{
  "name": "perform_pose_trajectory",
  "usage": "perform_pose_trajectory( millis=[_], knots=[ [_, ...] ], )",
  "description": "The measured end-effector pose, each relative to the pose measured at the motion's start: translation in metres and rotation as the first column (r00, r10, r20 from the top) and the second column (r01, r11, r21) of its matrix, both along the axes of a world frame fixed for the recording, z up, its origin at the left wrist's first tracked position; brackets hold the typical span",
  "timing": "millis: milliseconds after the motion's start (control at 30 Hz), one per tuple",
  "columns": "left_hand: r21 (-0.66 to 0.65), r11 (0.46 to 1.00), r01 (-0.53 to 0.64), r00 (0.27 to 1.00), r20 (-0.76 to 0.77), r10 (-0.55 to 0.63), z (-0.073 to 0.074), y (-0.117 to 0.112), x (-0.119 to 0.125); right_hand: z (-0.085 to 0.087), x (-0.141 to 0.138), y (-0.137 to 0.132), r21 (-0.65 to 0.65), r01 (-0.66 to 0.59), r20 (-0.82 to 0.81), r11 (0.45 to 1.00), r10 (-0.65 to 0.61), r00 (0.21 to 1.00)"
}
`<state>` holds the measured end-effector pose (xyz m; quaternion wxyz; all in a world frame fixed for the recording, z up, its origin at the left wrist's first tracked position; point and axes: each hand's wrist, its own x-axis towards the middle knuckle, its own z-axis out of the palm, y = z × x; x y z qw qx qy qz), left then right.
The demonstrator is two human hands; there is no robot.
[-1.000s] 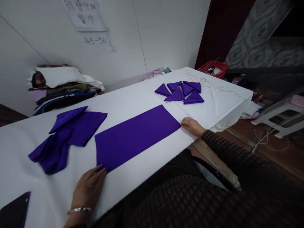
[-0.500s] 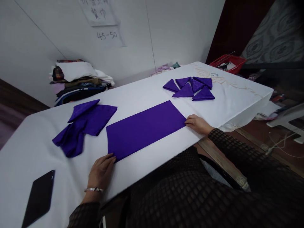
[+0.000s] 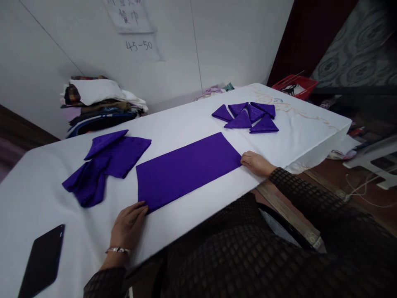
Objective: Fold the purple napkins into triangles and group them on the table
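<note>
A purple cloth napkin point(image 3: 186, 169), folded into a long rectangle, lies flat on the white tablecloth point(image 3: 182, 215) in front of me. My left hand point(image 3: 128, 223), with a bracelet at the wrist, pinches its near left corner. At the near right corner, my right hand point(image 3: 256, 162) grips the edge between thumb and fingers. Farther right lie several purple napkins folded into triangles point(image 3: 238, 120). Left of the rectangle sits a loose heap of crumpled purple napkins point(image 3: 108, 161).
A dark phone point(image 3: 43, 258) lies at the table's left front. Folded clothes point(image 3: 102, 105) are piled by the wall. Beyond the far right end stands a red basket point(image 3: 296, 86). A paper sign point(image 3: 139, 46) hangs on the wall, and a white plastic stool point(image 3: 375, 163) is at right.
The view has shifted slightly, so most things appear a little farther left. Both hands keep hold of the same napkin corners, and the napkin lies as before.
</note>
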<state>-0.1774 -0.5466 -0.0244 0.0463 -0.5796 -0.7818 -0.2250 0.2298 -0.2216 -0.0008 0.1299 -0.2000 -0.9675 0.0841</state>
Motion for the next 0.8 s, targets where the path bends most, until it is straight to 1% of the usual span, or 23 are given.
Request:
perform_pose_trajectory(
  millis=[133, 267, 367, 600, 800],
  knots=[
    [0.002, 1.000, 0.006, 1.000, 0.008, -0.006, 0.001, 0.001, -0.001, 0.000, -0.002, -0.002, -0.021, -0.033, -0.037, 0.999, 0.032, 0.999],
    [0.002, 1.000, -0.014, 0.999, 0.031, 0.014, 0.000, 0.001, 0.000, 0.001, -0.005, -0.002, -0.034, -0.077, -0.046, 0.996, 0.076, 0.996],
    [-0.008, 0.999, -0.032, 0.998, 0.049, 0.033, 0.000, 0.001, 0.001, 0.002, -0.008, -0.002, -0.026, -0.080, -0.026, 0.996, 0.079, 0.997],
    [-0.018, 0.999, -0.048, 0.996, 0.070, 0.050, 0.001, 0.002, 0.002, 0.004, -0.014, -0.001, 0.024, -0.062, 0.086, 0.998, 0.060, 0.995],
    [-0.006, 0.999, -0.044, 0.995, 0.084, 0.045, 0.001, 0.002, 0.003, 0.008, -0.013, 0.000, 0.029, -0.074, 0.090, 0.997, 0.071, 0.993]
  ],
)
